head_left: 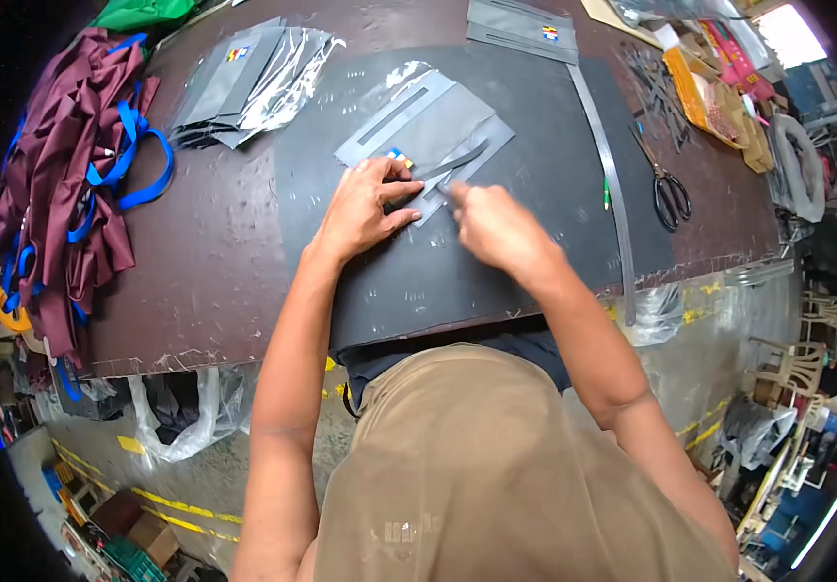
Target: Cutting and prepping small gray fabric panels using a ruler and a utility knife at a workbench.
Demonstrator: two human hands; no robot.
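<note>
While pressing down at twelve o'clock from the chest, spreads the left hand (365, 209) wide, fingers splayed and palm flat on the near edge of the pale grey flat fabric panel with long slots cut through it (428, 121). Rests that panel on the large black rubbery cutting mat (535, 242), itself laid over the scuffed dark brown desk (215, 272). At one o'clock, curls the right hand (496, 228) narrow, pinched around a thin tool (443, 190) whose pale tip touches the panel just beside the left fingertips; possibly a blade or a marker, too small to tell.

Elsewhere on the desk: at three o'clock, a long grey metal straightedge (612, 194) along the mat, with black-handled scissors (669, 194) just beyond it. At eleven o'clock, a fanned stack of grey panels in clear plastic sleeves (244, 87). At nine o'clock, a heap of maroon cloth with bright blue straps (69, 184).

Likely trouble from here: with the tool tip so near the left index and thumb, could nick a finger if the stroke runs toward them. Could also let the panel creep on the smooth mat if the flat palm eases off, dragging the line off the slot edge. Might snag the loose curling strip beside the tip and tear it.
</note>
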